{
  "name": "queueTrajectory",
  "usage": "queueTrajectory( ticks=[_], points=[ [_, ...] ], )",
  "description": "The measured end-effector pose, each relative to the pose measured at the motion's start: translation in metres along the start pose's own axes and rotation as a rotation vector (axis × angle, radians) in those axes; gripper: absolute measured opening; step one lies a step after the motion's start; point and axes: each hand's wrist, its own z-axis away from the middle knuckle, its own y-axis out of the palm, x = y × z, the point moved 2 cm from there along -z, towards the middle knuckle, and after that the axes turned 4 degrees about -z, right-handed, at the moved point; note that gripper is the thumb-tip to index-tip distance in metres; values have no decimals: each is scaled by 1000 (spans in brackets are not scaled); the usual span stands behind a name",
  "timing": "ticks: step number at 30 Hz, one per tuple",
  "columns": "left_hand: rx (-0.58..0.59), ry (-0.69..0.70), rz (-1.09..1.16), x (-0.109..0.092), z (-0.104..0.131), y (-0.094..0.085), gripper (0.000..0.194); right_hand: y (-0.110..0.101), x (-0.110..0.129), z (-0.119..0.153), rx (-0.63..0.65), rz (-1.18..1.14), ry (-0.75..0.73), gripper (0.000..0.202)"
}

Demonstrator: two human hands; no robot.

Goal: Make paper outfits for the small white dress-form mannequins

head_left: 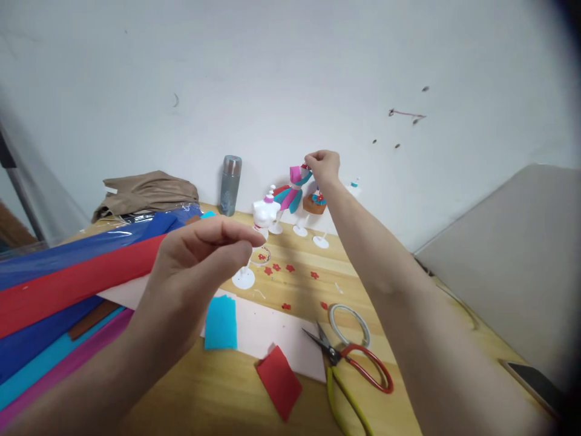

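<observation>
My right hand (324, 166) reaches to the back of the table, thumb and fingers pinched at the neck of a mini mannequin (293, 188). That mannequin wears a pink and teal paper dress with a little red at the neck. My fingers cover its top. In the foreground, my left hand (204, 254) is raised with fingers curled and thumb near the index fingertip; no object shows between them. Just behind it stands a bare white mini mannequin (265, 212) with a pink neckband. Partly behind my right wrist is another mini mannequin in a brown skirt (314, 204).
Scissors (333, 354), a tape roll (349, 327), folded red crepe paper (279, 381) and blue crepe paper (221, 323) lie in front. Several red paper flowers (290, 268) are scattered mid-table. Long paper strips (82, 275), a thermos (230, 184) and brown cloth (147, 194) are leftward; a phone (533, 384) lies right.
</observation>
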Motion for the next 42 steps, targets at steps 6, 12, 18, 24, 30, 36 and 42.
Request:
queueTrajectory(
  ticks=[6,12,18,24,30,36,42],
  points=[
    [6,6,-22,4,-5,-2,6,10,-11,-8,-215,77,154,26],
    [-2,-45,-7,6,-6,0,8,13,-11,-2,-153,40,121,34],
    [11,-63,28,7,-8,1,11,12,-16,-7,-114,57,131,36],
    [-14,-18,-1,7,-9,-2,8,11,-18,-14,-119,173,68,40],
    [-10,-1,-26,5,-8,-3,7,15,-15,-11,-197,172,47,39],
    [-8,32,-24,3,-10,-5,7,7,2,-8,-301,202,27,31],
    [107,116,-98,-3,-5,-10,21,-11,41,46,-304,250,5,24]
  ],
)
